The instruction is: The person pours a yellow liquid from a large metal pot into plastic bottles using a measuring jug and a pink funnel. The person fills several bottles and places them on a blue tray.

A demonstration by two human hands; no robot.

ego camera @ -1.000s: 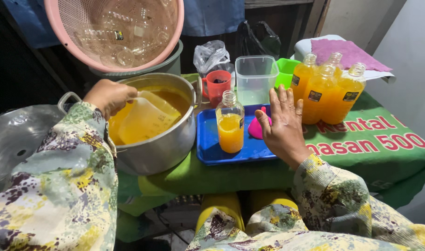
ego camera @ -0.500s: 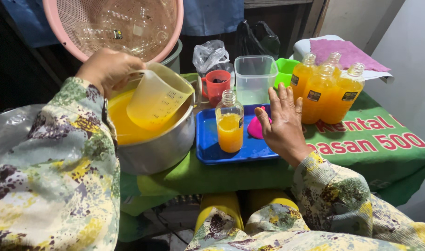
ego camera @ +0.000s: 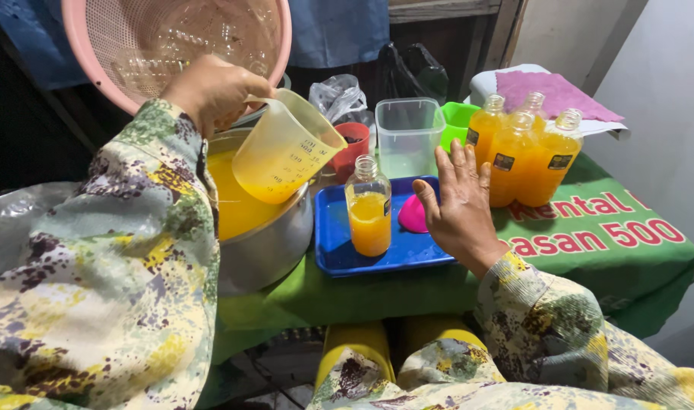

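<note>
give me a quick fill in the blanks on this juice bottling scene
1. The left hand holds a measuring jug above the metal ____.
2. The open bottle stands on a ____ tray.
3. The right hand rests beside a ____ funnel.
4. The tablecloth is ____.

Missing words: pot; blue; pink; green

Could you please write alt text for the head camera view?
The left hand holds a measuring jug of orange liquid over a metal pot, while the right hand rests by a half-filled bottle on a blue tray.
</note>
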